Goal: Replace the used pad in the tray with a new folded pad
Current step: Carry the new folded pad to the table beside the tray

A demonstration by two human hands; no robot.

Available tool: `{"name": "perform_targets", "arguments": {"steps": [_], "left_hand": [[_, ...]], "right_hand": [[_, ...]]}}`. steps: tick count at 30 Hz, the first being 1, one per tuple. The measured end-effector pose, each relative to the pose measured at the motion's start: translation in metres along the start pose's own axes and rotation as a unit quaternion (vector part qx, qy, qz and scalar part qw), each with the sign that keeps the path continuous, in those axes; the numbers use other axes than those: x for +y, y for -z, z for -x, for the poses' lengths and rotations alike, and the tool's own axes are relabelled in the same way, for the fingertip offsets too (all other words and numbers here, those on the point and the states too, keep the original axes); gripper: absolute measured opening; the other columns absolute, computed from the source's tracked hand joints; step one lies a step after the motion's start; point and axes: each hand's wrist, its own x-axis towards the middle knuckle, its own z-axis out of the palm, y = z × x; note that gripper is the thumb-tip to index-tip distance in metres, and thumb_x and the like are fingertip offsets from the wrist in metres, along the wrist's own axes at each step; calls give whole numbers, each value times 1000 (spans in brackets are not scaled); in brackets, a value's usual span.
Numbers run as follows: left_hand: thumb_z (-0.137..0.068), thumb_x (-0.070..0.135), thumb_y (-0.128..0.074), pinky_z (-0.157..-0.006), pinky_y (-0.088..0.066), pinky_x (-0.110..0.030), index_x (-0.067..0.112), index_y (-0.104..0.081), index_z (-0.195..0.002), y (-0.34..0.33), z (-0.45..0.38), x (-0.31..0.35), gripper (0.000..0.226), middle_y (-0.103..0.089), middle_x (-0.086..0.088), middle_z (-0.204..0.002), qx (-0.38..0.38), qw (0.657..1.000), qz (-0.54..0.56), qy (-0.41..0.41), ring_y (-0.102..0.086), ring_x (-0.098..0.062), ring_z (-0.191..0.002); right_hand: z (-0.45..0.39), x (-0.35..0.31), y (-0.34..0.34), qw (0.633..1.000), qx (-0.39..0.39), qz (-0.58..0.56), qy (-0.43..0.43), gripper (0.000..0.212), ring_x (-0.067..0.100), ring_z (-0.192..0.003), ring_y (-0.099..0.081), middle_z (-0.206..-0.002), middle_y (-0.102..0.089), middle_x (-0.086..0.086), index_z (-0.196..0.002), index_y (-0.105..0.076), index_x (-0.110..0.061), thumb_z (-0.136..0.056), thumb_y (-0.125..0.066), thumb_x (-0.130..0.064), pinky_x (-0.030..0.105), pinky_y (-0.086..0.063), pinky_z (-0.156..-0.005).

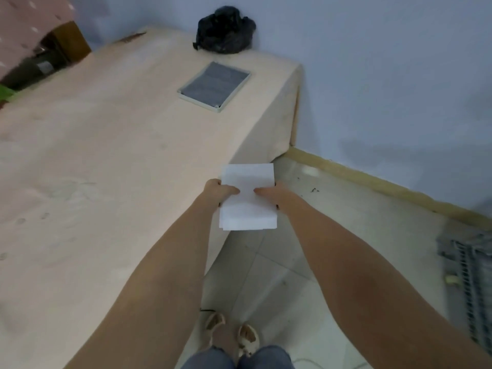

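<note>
Hands first: left hand and right hand each pinch a side of the new folded pad, thumbs on top, probably to keep the fold flat. It's held in the air off the desk edge, well apart from the tray near the black bag, dark pad inside.

Both forearms are bare, with no sleeves showing above the left hand or right hand. Below them the person wears blue jeans and pale open sandals.
</note>
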Motion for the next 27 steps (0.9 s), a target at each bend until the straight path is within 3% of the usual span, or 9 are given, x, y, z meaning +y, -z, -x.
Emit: {"name": "perform_targets", "arguments": {"steps": [3, 6, 11, 16, 24, 27], "left_hand": [[-74, 10, -76, -47, -47, -22, 9, -59, -84, -19, -14, 8, 20, -60, 2, -79, -26, 1000, 3, -16, -59, -12, -66], [-77, 12, -74, -41, -48, -19, 15, -59, -74, -35, -29, 18, 16, -62, 4, -76, -60, 998, 9, -33, -61, -8, -61], [-80, 8, -72, -54, -52, -25, 11, -60, -76, -55, -64, 42, 13, -62, -2, -78, -99, 994, -14, -40, -61, -15, -66], [-80, 10, -72, -61, -52, -29, 12, -58, -75, -70, -105, 73, 15, -61, -3, -79, -117, 991, -30, -50, -60, -16, -69], [-77, 10, -74, -49, -49, -24, 14, -54, -71, -83, -168, 121, 21, -59, -1, -75, -129, 990, -48, -36, -59, -16, -65], [-77, 10, -74, -44, -49, -20, 14, -53, -72, -89, -189, 136, 22, -59, 0, -76, -134, 989, -50, -38, -58, -13, -64]], "right_hand": [[-12, 2, 19, 1000, 11, 0, -6, 50, 33, -111, -54, -119, -52, 15, -125, -47, -4, -85, -67, -26, 43, -47, -91], [-26, -1, 36, 999, 28, -17, -17, 53, 34, -111, -54, -124, -52, 16, -127, -46, -2, -84, -68, -25, 49, -46, -96], [-56, -16, 59, 998, 51, 0, -34, 61, 32, -120, -51, -133, -51, 14, -134, -43, -7, -82, -69, -26, 46, -43, -102], [-92, -39, 78, 996, 81, 14, -31, 56, 30, -119, -53, -131, -53, 14, -131, -46, -5, -84, -68, -26, 38, -46, -98], [-148, -74, 96, 994, 101, -20, -47, 57, 31, -117, -53, -131, -52, 14, -132, -44, -6, -84, -69, -24, 34, -46, -85], [-169, -83, 103, 992, 102, -48, -56, 50, 31, -112, -57, -125, -57, 15, -126, -48, -2, -85, -68, -21, 41, -50, -91]]}}
